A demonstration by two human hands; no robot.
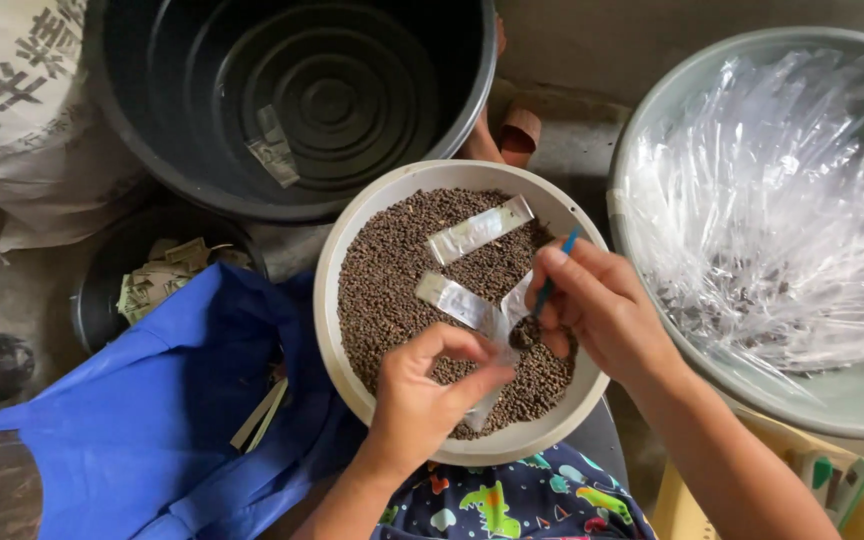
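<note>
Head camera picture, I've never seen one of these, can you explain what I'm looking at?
There is no machine here. The single picture comes from a camera worn on a person's head, looking down at their two bare hands. The left hand pinches a small clear sachet over a white bowl full of brown seeds. The right hand holds a thin blue tool at the sachet's mouth. Around it sit a black tub, a basin lined with clear plastic, and a blue bag.

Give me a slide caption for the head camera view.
Left hand and right hand, holding a blue stick, open a clear sachet over a bowl of brown pellets.
</note>
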